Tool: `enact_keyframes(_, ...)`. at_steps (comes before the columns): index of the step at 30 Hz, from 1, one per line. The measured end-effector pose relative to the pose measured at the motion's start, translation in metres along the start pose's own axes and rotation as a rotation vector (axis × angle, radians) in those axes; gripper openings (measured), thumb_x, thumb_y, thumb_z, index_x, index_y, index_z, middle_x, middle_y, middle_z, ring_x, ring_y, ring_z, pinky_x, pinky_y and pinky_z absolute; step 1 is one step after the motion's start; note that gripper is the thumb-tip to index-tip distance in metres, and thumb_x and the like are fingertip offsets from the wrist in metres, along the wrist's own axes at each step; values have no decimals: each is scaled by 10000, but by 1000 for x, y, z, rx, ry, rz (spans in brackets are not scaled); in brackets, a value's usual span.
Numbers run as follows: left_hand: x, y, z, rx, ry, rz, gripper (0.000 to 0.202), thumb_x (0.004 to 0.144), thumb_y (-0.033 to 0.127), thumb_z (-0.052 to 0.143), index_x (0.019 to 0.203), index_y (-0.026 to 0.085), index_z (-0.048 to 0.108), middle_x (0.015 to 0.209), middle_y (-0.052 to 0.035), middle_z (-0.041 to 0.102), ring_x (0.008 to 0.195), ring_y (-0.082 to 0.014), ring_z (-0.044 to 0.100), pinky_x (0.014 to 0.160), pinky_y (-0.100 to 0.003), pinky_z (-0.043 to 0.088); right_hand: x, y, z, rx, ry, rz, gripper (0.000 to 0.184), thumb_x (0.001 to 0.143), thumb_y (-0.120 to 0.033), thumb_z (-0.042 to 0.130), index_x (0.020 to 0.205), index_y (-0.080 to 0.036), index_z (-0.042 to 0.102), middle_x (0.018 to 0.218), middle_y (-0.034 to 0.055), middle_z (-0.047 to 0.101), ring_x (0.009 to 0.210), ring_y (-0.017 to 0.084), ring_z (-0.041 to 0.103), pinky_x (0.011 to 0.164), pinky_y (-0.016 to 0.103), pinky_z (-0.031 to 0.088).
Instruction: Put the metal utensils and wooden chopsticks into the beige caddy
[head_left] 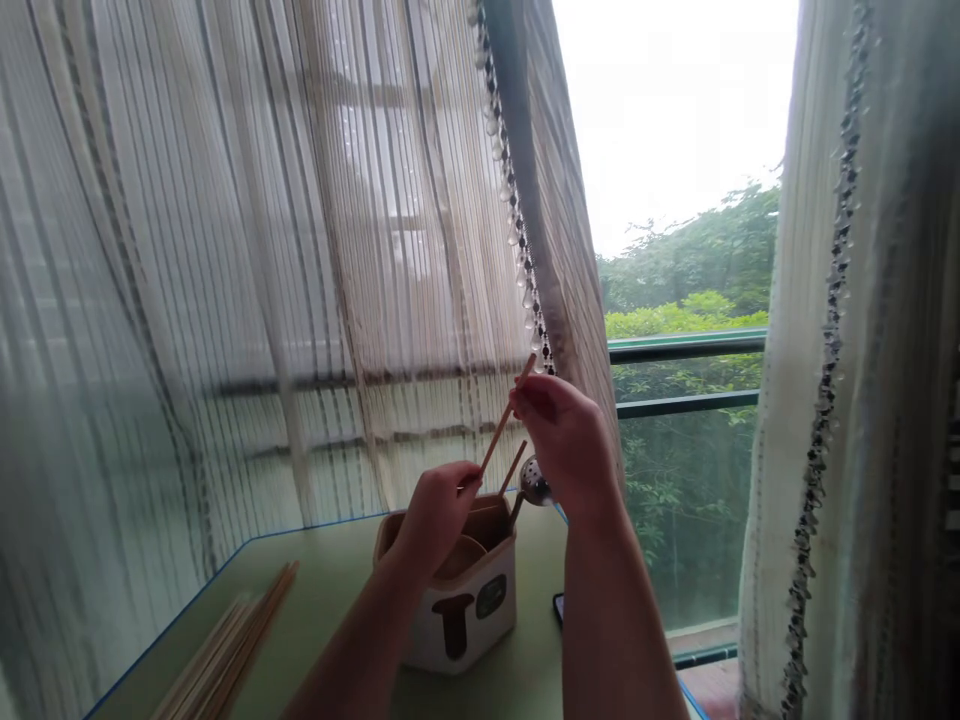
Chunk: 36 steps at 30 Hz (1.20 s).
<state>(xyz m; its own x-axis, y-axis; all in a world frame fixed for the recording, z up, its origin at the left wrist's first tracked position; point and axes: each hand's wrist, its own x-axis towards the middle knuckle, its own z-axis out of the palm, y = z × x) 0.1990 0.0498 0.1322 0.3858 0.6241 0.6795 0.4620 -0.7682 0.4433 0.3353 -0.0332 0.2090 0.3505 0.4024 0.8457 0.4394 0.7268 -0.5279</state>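
Observation:
A wooden chopstick [498, 436] slants up and to the right between my two hands. My right hand [564, 428] pinches it near its upper end. Lower down, my left hand [444, 510] has its fingers closed on the chopstick's lower part, above the utensil holder [480, 608]. That holder is white with a brown rim and stands on the table. A second chopstick [513, 468] pokes up out of it, beside a slotted metal spoon [535, 482] partly covered by my right hand. My left hand and forearm hide part of the holder's opening.
A bundle of chopsticks [232, 640] lies on the green table [322, 600] at the left. A dark phone-like object [558, 608] shows its edge beside my right forearm. Sheer curtains [247, 250] hang behind the table, with a railing [686, 348] outside the window.

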Motion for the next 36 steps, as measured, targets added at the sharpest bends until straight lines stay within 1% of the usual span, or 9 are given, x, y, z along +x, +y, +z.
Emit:
enact_keyframes(4, -3, -1, 11, -14, -56, 64, 180, 796, 219, 499, 792, 181, 675, 767, -41, 678, 704, -166, 586, 665, -261, 410, -2, -4, 0, -122, -54, -24, 121, 754, -248, 582, 832, -190, 655, 754, 29, 684, 681, 156, 641, 639, 276, 513)
enact_keyframes(8, -5, -4, 13, -35, -82, 48, 144, 773, 216, 540, 802, 185, 677, 774, -34, 679, 712, -170, 588, 662, -258, 404, -1, 0, 1, -233, -53, -22, 116, 749, -234, 579, 818, -195, 664, 742, 31, 690, 676, 165, 643, 641, 286, 504)
enact_keyframes(12, -5, -5, 13, -144, -81, 24, 155, 779, 237, 549, 842, 182, 680, 800, -27, 685, 741, -164, 594, 684, -250, 414, 0, 4, 3, -202, -84, -42, 127, 755, -241, 574, 833, -193, 662, 758, 27, 692, 696, 162, 647, 645, 277, 506)
enact_keyframes(17, -4, -8, 16, -124, -95, 18, 201, 801, 265, 519, 842, 170, 692, 813, -50, 692, 749, -183, 595, 675, -262, 416, 2, 6, 7, -254, -61, -69, 111, 755, -244, 574, 813, -198, 658, 738, 21, 685, 678, 158, 641, 638, 282, 501)
enact_keyframes(20, -4, -9, 17, -115, -104, 6, 228, 809, 284, 505, 854, 167, 696, 815, -57, 695, 739, -187, 595, 668, -264, 416, 2, 7, 10, -280, -46, -79, 194, 758, -224, 566, 938, -217, 639, 736, 6, 676, 661, 148, 628, 645, 288, 495)
enact_keyframes(24, -4, -10, 18, -128, -119, 4, 244, 813, 305, 494, 835, 174, 699, 791, -44, 695, 713, -180, 593, 644, -249, 410, 3, 9, 13, -263, -25, -73, 495, 761, -184, 547, 1241, -285, 475, 791, -11, 664, 631, 136, 596, 650, 300, 490)
enact_keyframes(30, -5, -11, 23, -96, -132, 4, 236, 821, 288, 480, 816, 172, 686, 795, -47, 690, 713, -178, 589, 647, -253, 406, 6, 13, 10, -338, -29, -101, 491, 759, -167, 535, 1232, -297, 507, 791, -6, 663, 655, 149, 580, 707, 331, 486)
enact_keyframes(34, -6, -9, 25, -23, -87, 35, 216, 822, 238, 471, 804, 172, 676, 812, -58, 679, 734, -179, 581, 685, -273, 410, 7, 11, 5, -379, -31, -103, 469, 775, -183, 497, 1233, -282, 514, 834, 17, 680, 688, 163, 596, 731, 345, 486)
enact_keyframes(36, -6, -9, 26, -20, -50, 30, 193, 807, 209, 490, 831, 173, 678, 846, -62, 677, 777, -184, 584, 725, -283, 416, 7, 11, 3, -395, -33, -100, 490, 768, -148, 453, 1234, -283, 516, 875, 26, 683, 708, 166, 601, 744, 352, 487)
